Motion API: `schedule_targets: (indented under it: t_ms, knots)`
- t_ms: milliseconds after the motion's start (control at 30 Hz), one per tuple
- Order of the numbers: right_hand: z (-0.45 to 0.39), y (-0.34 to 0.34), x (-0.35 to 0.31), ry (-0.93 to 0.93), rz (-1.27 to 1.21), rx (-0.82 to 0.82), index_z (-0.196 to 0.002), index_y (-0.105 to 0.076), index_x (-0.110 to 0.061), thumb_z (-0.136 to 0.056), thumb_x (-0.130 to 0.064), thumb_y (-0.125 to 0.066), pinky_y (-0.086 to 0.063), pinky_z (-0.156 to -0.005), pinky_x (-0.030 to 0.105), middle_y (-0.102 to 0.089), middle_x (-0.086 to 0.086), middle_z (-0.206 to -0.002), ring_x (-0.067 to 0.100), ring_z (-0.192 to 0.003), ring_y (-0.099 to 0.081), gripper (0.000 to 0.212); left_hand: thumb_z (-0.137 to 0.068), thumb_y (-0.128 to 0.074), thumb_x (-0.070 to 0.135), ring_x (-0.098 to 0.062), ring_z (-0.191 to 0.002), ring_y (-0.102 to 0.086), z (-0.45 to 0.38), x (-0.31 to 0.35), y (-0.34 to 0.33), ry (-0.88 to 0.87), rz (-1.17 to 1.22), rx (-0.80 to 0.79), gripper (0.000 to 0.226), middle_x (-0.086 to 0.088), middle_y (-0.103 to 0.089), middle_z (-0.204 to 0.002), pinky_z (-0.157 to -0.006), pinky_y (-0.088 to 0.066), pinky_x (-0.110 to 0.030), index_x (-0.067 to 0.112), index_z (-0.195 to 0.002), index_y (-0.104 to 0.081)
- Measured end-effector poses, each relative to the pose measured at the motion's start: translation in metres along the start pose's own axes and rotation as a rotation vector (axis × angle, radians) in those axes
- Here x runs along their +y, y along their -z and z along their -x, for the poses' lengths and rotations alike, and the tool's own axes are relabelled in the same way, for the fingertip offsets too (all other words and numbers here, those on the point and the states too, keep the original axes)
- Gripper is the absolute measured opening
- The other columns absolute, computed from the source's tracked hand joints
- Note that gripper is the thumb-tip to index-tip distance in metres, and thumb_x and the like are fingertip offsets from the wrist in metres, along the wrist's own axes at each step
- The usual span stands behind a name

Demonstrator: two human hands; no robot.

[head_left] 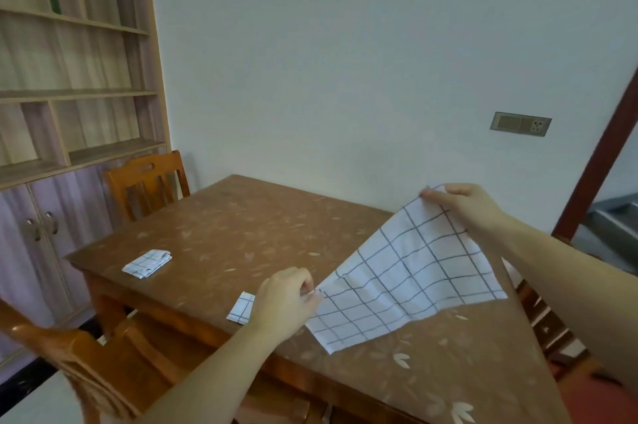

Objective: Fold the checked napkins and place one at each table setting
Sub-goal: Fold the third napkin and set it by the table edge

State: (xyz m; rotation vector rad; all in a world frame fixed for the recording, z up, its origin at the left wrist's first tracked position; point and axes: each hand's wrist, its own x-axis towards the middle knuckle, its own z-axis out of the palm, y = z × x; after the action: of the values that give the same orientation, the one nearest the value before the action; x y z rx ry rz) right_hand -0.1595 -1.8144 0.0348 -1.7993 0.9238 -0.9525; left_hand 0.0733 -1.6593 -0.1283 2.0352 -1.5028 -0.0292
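Checked cloth napkin (411, 271), white with a dark grid, hangs unfolded above the table's (224, 223) right side, lower corner touching the surface. The right hand (462, 206) pinches its top corner; the left hand (286, 299) pinches its left corner. A small folded napkin (241, 308) lies at the near left edge, partly hidden by the left hand. Another folded napkin (147, 263) lies near the far left corner. The tabletop is brown with a pale leaf pattern. Wooden slatted chairs (146, 185) stand beside the table.
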Motion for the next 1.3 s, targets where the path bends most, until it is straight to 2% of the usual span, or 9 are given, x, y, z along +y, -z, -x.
schedule_targets:
  t_ms: [167, 267, 367, 467, 533, 667, 733, 900, 1300]
  knots:
    - [0.008, -0.018, -0.032, 0.152, 0.203, -0.23, -0.083, -0.065, 0.012, -0.086, -0.032, -0.073, -0.044, -0.075, 0.039, -0.06, 0.019, -0.077, 0.023, -0.076, -0.055, 0.044, -0.065, -0.079, 0.061, -0.004, -0.133, -0.039, -0.034, 0.046, 0.036, -0.008, 0.577, -0.307, 0.093, 0.021, -0.039, -0.146, -0.109, -0.038, -0.034, 0.04, -0.144, -0.035]
    - [0.014, -0.031, -0.049, 0.24, 0.359, -0.35, -0.076, -0.07, -0.002, -0.083, -0.041, -0.073, -0.04, -0.069, 0.034, -0.057, 0.023, -0.074, 0.018, -0.07, -0.05, 0.04, -0.076, -0.081, 0.037, 0.004, -0.111, -0.059, -0.06, 0.081, 0.062, -0.155, 0.724, -0.287, 0.056, 0.02, -0.065, -0.122, -0.096, -0.049, -0.026, 0.032, -0.127, -0.06]
    - [0.022, -0.031, -0.058, 0.39, 0.498, -0.221, -0.083, -0.076, -0.016, -0.082, -0.033, -0.077, -0.042, -0.06, 0.024, -0.061, -0.011, -0.066, 0.004, -0.06, -0.051, 0.016, -0.086, -0.074, 0.022, 0.006, -0.064, -0.062, -0.074, 0.09, 0.078, -0.209, 0.657, -0.216, 0.009, 0.018, -0.069, -0.065, -0.063, -0.045, -0.015, 0.025, -0.078, -0.075]
    - [0.017, -0.009, -0.048, 0.428, 0.68, -0.048, -0.134, -0.054, -0.029, -0.066, -0.047, -0.085, -0.037, -0.101, 0.018, -0.052, -0.015, -0.135, -0.002, -0.12, -0.049, 0.077, -0.088, -0.072, 0.023, 0.001, -0.063, -0.067, -0.079, 0.079, 0.088, -0.177, 0.706, -0.232, 0.021, 0.013, -0.072, -0.065, -0.059, -0.048, -0.015, 0.026, -0.067, -0.074]
    - [0.015, 0.003, -0.036, 0.2, 0.706, -0.238, -0.15, -0.029, -0.034, -0.062, -0.055, -0.083, -0.027, -0.111, 0.023, -0.032, -0.023, -0.145, -0.003, -0.134, -0.032, 0.105, -0.089, -0.071, 0.024, -0.005, -0.073, -0.072, -0.077, 0.072, 0.095, -0.172, 0.723, -0.262, 0.014, 0.005, -0.077, -0.077, -0.066, -0.054, -0.019, 0.02, -0.077, -0.077]
    - [0.011, 0.006, -0.011, -0.019, 0.555, -0.455, -0.082, -0.07, -0.04, -0.078, -0.028, -0.083, -0.042, -0.069, 0.01, -0.068, -0.024, -0.078, -0.011, -0.071, -0.061, 0.018, -0.089, -0.071, 0.018, -0.007, -0.076, -0.073, -0.077, 0.058, 0.101, -0.117, 0.812, -0.219, 0.009, 0.004, -0.078, -0.08, -0.068, -0.056, -0.019, 0.016, -0.082, -0.077]
    - [0.005, 0.002, -0.002, 0.054, 0.435, -0.344, -0.055, -0.069, -0.031, -0.08, -0.025, -0.081, -0.043, -0.06, 0.017, -0.064, -0.017, -0.056, -0.004, -0.053, -0.058, 0.028, -0.087, -0.073, 0.017, -0.012, -0.073, -0.074, -0.075, 0.05, 0.102, -0.041, 0.856, -0.166, 0.007, 0.001, -0.078, -0.079, -0.065, -0.057, -0.023, 0.014, -0.081, -0.077]
    - [-0.005, -0.01, 0.007, 0.025, 0.047, -0.114, -0.086, -0.079, -0.013, -0.077, -0.016, -0.081, -0.057, -0.091, 0.048, -0.079, 0.009, -0.09, 0.028, -0.089, -0.075, 0.009, -0.084, -0.075, 0.014, -0.017, -0.069, -0.074, -0.073, 0.029, 0.102, 0.164, 1.062, 0.026, 0.005, -0.003, -0.078, -0.076, -0.057, -0.058, -0.025, 0.01, -0.081, -0.075]
    - [-0.005, -0.034, -0.002, 0.002, -0.082, -0.008, -0.083, -0.077, -0.002, -0.083, -0.033, -0.076, -0.052, -0.093, 0.062, -0.074, 0.026, -0.097, 0.044, -0.097, -0.071, 0.031, -0.089, -0.068, 0.018, -0.028, -0.096, -0.074, -0.072, 0.011, 0.099, 0.243, 1.252, -0.02, 0.022, -0.014, -0.076, -0.103, -0.084, -0.058, -0.04, 0.003, -0.104, -0.073]
